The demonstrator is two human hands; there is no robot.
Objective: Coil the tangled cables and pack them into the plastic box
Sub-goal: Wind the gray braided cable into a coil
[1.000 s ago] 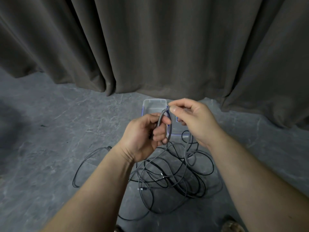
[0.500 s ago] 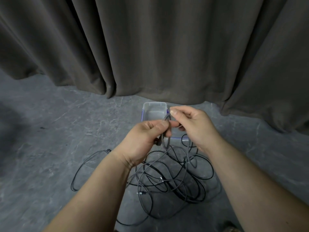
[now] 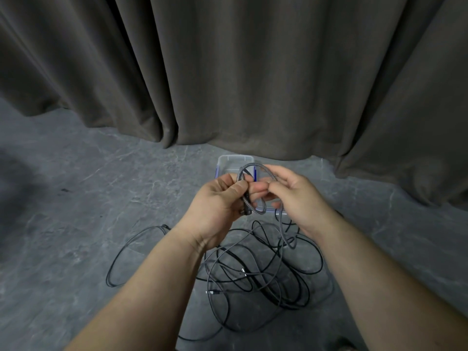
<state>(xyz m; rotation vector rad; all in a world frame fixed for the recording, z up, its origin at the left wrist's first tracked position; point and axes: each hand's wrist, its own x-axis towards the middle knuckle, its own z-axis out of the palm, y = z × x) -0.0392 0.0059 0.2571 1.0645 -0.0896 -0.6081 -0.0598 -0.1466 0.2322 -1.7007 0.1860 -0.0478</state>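
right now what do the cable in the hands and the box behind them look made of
Held cable: grey woven braid, matte; a criss-cross texture shows on the loop, probably fabric sleeving. Box: clear plastic, slightly glossy; the floor shows through its walls, with blue parts at its sides.

A heavy dark brown-grey fabric curtain point(image 3: 253, 72) hangs in deep vertical folds across the whole far side of the view, its hem resting on the ground. Below it spreads a grey stone-look floor point(image 3: 76, 198) with pale, marble-like veins running through it. A small dark mark point(image 3: 64, 190) sits on the floor toward the left. The floor's far left part lies in darker shadow.
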